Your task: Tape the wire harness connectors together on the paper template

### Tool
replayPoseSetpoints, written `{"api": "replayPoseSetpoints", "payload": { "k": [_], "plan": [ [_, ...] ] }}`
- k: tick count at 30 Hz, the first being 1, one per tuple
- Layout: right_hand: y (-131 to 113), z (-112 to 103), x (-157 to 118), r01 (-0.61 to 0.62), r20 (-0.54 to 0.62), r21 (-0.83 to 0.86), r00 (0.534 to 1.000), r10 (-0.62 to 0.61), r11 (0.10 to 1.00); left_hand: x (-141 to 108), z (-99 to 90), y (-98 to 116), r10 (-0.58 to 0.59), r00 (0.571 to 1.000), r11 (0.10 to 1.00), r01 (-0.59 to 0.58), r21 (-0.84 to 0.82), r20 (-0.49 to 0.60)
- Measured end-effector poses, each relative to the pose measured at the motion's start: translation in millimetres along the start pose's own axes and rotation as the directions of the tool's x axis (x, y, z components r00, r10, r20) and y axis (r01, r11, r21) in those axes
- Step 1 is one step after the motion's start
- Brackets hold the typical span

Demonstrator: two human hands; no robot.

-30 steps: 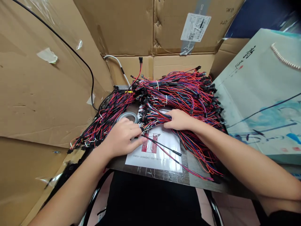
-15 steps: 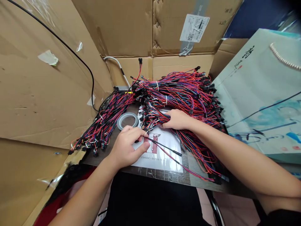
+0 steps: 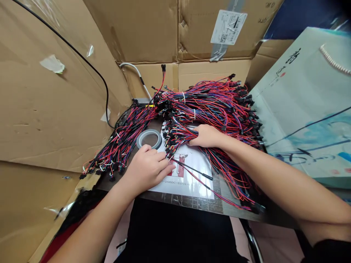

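My right hand (image 3: 205, 136) is closed round a bundle of wire harnesses (image 3: 178, 134), whose dark connectors stick out to the left of it. The bundle's red, blue and black wires run on under my wrist to the lower right. My left hand (image 3: 149, 166) is closed at the end of a single wire harness (image 3: 196, 178); its fingertips hide what they pinch. From there a black lead and red and purple wires trail right across a printed sheet (image 3: 201, 191) with a red picture. A roll of grey tape (image 3: 139, 140) lies just above my left hand.
A large heap of tied harnesses (image 3: 214, 98) covers the back right of the table (image 3: 233, 206). Another harness pile (image 3: 123, 138) lies at the left. Cardboard walls (image 3: 142, 29) enclose the left and back; a pale paper bag (image 3: 304, 98) stands at the right.
My left hand's thumb has drawn in toward its fingers, and the hand has turned slightly at the wire end. My right hand stays on the bundle. The camera view has shifted slightly.
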State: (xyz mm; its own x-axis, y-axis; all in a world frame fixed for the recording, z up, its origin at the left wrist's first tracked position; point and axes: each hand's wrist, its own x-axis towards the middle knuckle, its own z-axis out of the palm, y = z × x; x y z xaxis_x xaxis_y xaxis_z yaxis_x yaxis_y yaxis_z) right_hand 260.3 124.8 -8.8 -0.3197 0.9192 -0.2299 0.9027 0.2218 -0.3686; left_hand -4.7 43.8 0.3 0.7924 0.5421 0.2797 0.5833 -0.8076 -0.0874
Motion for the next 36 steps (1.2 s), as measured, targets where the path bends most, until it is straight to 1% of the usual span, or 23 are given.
{"api": "replayPoseSetpoints", "payload": {
  "k": [3,5,7,8,10,12,15,17,19,22,24,25,26,27,28,29,30,31,32,33,34,35,36],
  "plan": [
    [0,0,0,-0.012,0.015,0.020,1.000,0.011,1.000,-4,-1.0,-9,-0.015,1.000,0.999,0.015,0.035,-0.023],
    [-1,-1,-1,0.001,0.019,0.070,1.000,-0.002,0.998,-6,1.3,-13,-0.082,0.995,0.996,0.084,0.031,-0.064],
    [0,-2,-1,0.014,0.022,0.124,1.000,-0.016,0.992,-7,5.0,-15,-0.149,0.983,0.989,0.147,-0.023,-0.106],
    [0,-3,-1,0.015,0.023,0.144,1.000,-0.019,0.989,-7,6.8,-14,-0.161,0.981,0.986,0.154,-0.069,-0.112],
    [1,-3,1,0.023,0.022,0.171,0.999,-0.027,0.985,-5,9.0,-12,-0.142,0.986,0.979,0.126,-0.162,-0.092],
    [2,-2,4,0.032,0.014,0.189,0.999,-0.036,0.981,-2,9.4,-6,-0.097,0.994,0.972,0.085,-0.218,-0.046],
    [3,0,6,0.002,0.019,0.169,1.000,-0.005,0.986,5,9.2,6,-0.053,0.999,0.973,0.051,-0.226,-0.004],
    [2,1,6,-0.017,0.025,0.132,1.000,0.014,0.991,9,10.6,13,-0.076,0.997,0.975,0.072,-0.211,-0.015],
    [2,2,5,-0.004,0.011,0.116,1.000,0.003,0.993,11,13.4,16,-0.181,0.981,0.965,0.165,-0.205,-0.062],
    [3,3,-1,0.049,-0.001,0.110,0.999,-0.049,0.993,10,18.8,11,-0.378,0.911,0.918,0.346,-0.193,-0.164],
    [4,5,-6,0.086,-0.007,0.081,0.996,-0.086,0.993,9,22.1,3,-0.423,0.881,0.903,0.389,-0.185,-0.212],
    [4,5,-10,0.108,-0.025,0.058,0.994,-0.106,0.992,8,23.6,0,-0.421,0.878,0.904,0.385,-0.187,-0.226],
    [4,6,-14,0.136,-0.075,0.025,0.988,-0.134,0.990,8,24.9,-3,-0.412,0.880,0.907,0.373,-0.193,-0.236],
    [2,7,-17,0.175,-0.155,-0.024,0.972,-0.177,0.984,8,26.3,-6,-0.403,0.881,0.911,0.361,-0.198,-0.247],
    [0,8,-21,0.227,-0.245,-0.094,0.939,-0.243,0.969,9,27.5,-7,-0.393,0.882,0.916,0.349,-0.199,-0.260],
    [-4,8,-24,0.284,-0.328,-0.184,0.885,-0.331,0.941,10,28.6,-8,-0.383,0.882,0.920,0.340,-0.194,-0.274],
    [-8,8,-26,0.340,-0.387,-0.286,0.814,-0.433,0.896,11,29.6,-8,-0.374,0.882,0.925,0.332,-0.183,-0.288],
    [-14,9,-27,0.388,-0.409,-0.387,0.741,-0.533,0.836,12,30.3,-7,-0.365,0.882,0.930,0.327,-0.169,-0.299],
    [-20,9,-26,0.424,-0.402,-0.468,0.679,-0.614,0.775,13,30.9,-6,-0.356,0.883,0.934,0.323,-0.153,-0.307],
    [-26,10,-25,0.444,-0.382,-0.526,0.639,-0.668,0.726,14,31.4,-6,-0.347,0.885,0.937,0.320,-0.137,-0.310],
    [-31,11,-22,0.448,-0.360,-0.564,0.623,-0.695,0.694,14,31.7,-5,-0.342,0.887,0.940,0.319,-0.123,-0.310],
    [-35,12,-18,0.442,-0.339,-0.586,0.628,-0.701,0.679,15,31.9,-5,-0.340,0.888,0.940,0.321,-0.112,-0.310],
    [-38,13,-15,0.432,-0.321,-0.596,0.645,-0.693,0.678,15,32.2,-4,-0.342,0.886,0.940,0.325,-0.106,-0.312]
  ]
}}
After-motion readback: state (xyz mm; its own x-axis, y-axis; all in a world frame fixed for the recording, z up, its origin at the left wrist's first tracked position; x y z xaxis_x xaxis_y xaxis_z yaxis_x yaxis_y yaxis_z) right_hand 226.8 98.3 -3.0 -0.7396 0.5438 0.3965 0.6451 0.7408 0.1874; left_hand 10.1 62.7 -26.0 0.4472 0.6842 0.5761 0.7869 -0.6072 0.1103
